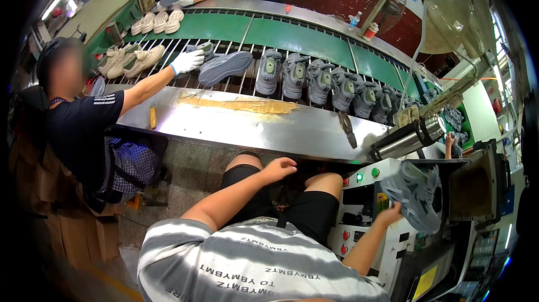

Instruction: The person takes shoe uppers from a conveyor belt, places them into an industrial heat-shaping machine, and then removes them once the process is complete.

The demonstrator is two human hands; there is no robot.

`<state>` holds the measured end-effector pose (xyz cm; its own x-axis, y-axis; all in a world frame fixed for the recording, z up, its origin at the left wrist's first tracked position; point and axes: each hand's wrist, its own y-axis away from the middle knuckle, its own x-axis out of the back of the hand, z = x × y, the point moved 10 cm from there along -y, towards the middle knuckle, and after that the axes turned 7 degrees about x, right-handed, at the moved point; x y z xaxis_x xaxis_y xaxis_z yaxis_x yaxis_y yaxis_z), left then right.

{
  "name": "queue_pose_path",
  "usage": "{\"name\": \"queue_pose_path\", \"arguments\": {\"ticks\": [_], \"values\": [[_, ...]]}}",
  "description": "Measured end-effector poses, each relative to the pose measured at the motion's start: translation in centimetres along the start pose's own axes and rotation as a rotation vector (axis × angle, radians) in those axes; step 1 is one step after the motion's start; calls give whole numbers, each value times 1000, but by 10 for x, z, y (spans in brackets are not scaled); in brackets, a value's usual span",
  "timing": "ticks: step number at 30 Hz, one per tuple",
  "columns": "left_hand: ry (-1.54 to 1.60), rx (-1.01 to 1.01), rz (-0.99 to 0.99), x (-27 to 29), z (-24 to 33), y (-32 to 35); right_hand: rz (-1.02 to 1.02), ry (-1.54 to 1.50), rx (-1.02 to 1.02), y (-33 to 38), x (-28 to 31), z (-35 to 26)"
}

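Note:
My right hand (pixel 389 214) grips a grey sneaker (pixel 422 204) by its edge, holding it up in front of the machine on my right. A second shoe may overlap it; I cannot tell. Above my lap, short of the metal ledge, my left hand (pixel 279 170) is empty, its fingers loosely bent and apart. Beyond the ledge, a row of grey sneakers (pixel 293 77) stands on the roller conveyor (pixel 242 49). Left of that row, another grey sneaker (pixel 225 68) lies tipped on its side, its sole showing.
The machine's control panel (pixel 352 229) has red and green buttons. A steel thermos (pixel 409 138) lies on the metal ledge (pixel 224 125). A co-worker (pixel 84 105) at left reaches over the rollers with a white-gloved hand (pixel 188 62). Two more people work across the line. Beige shoes (pixel 143 60) stand far left.

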<state>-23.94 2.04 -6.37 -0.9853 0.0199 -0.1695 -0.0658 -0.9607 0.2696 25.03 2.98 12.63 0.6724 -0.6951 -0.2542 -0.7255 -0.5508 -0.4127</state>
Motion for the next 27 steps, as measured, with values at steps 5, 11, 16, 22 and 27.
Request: {"name": "queue_pose_path", "arguments": {"ticks": [5,11,16,22,27], "values": [[220,-182,-249,-45,107,31,-612,-566,-453,131,-145,70],[506,-249,327,117,149,79,-1487,-231,-274,321,-316,-33],[-189,-239,942,238,118,128,-1746,2,-98,370,-369,-20],[-420,-99,868,262,80,104,-1443,570,337,373,-399,105],[-291,148,270,288,78,74,-1361,706,548,370,-388,126]]}}
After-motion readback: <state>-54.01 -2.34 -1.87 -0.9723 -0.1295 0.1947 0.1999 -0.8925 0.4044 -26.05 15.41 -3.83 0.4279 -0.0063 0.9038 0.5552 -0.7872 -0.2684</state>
